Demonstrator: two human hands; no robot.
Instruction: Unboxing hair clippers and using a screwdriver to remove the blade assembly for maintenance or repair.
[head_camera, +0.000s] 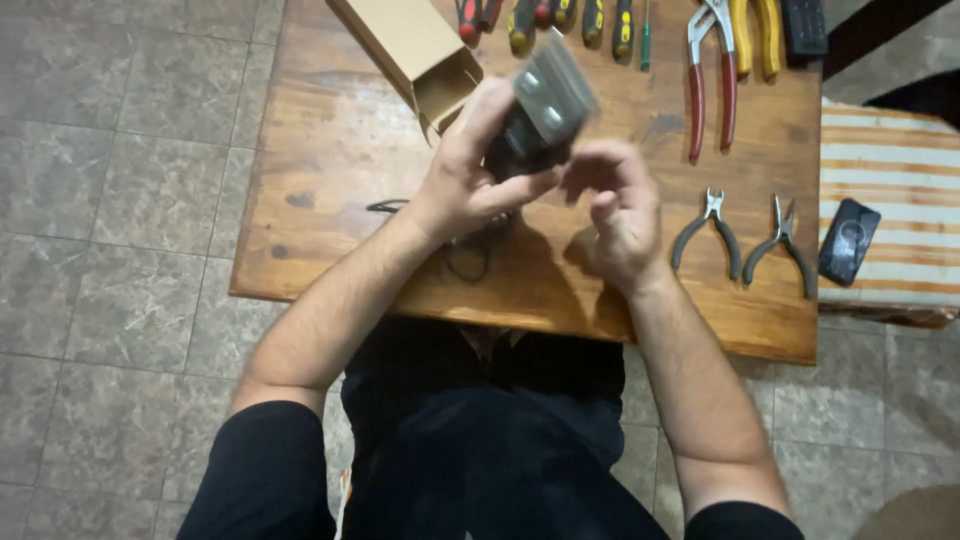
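Above a wooden table (330, 150), the left hand (470, 170) clamps a blurred dark gadget (545, 105) at twelve o'clock; it looks stiff, light, best held by its sides. Right hand (620, 205) hovers half-curled, holding nothing.

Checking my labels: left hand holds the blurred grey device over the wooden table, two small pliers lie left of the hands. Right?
Not quite. In the head view the two small pliers lie right of the hands, not left. The left hand does hold the grey device over the wooden table.
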